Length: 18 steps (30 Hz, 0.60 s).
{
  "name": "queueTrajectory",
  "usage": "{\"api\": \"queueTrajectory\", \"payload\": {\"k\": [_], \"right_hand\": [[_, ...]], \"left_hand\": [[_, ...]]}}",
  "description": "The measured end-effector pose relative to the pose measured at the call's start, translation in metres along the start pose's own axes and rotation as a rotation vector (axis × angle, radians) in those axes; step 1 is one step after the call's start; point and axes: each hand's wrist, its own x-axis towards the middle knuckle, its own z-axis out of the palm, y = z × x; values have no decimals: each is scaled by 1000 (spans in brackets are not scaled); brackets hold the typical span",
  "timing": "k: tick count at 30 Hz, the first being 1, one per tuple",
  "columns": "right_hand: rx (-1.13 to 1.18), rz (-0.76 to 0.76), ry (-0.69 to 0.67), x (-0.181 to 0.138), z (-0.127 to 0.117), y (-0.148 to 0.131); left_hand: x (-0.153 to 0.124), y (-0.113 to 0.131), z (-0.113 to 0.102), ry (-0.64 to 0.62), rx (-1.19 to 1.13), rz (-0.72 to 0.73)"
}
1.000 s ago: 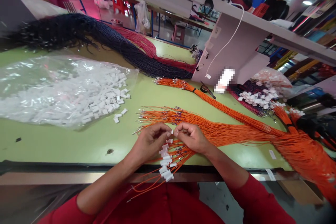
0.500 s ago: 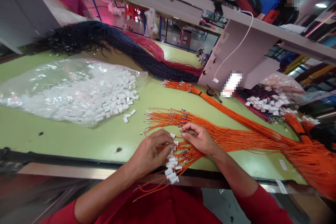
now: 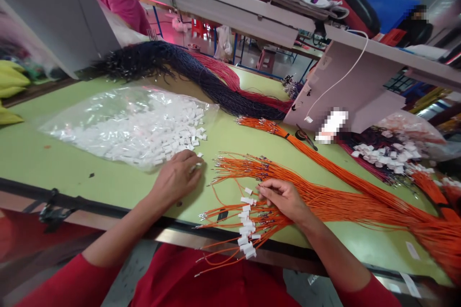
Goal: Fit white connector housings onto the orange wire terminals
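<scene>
My left hand (image 3: 179, 176) rests over loose white connector housings (image 3: 196, 166) on the table, just right of the plastic bag. Its fingers stretch down to them, and no piece shows gripped. My right hand (image 3: 283, 197) has its thumb and forefinger pinched together on an orange wire, the tip mostly hidden by the fingers. Just left of that hand, a row of white connectors (image 3: 246, 230) sits on orange wires whose metal-tipped ends fan out over the table's front edge. Behind my right hand spreads a loose bundle of orange wires (image 3: 298, 178).
A clear bag of white housings (image 3: 137, 127) lies on the left. Dark wires (image 3: 216, 87) and red wires (image 3: 219, 71) cross the back. A tied orange bundle (image 3: 324, 159), black snips (image 3: 305, 137) and more white connectors (image 3: 387, 154) lie rightward. A shelf panel (image 3: 345, 81) stands behind.
My left hand has left the row of white connectors and moved left to the loose housings by the bag. My right hand stays pinched near the wires. The whole view has shifted.
</scene>
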Motion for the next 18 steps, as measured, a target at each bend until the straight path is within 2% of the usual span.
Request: {"api": "queueTrajectory", "payload": {"k": [3, 7, 14, 18], "right_hand": [[9, 17, -5, 0, -1, 1], [-12, 7, -36, -2, -3, -6], [-32, -45, -52, -3, -3, -12], [-15, -63, 13, -2, -2, -12]], "left_hand": [[9, 2, -2, 34, 112, -80], [25, 1, -3, -64, 229, -136], [37, -10, 5, -65, 139, -93], [34, 3, 0, -36, 0, -93]]}}
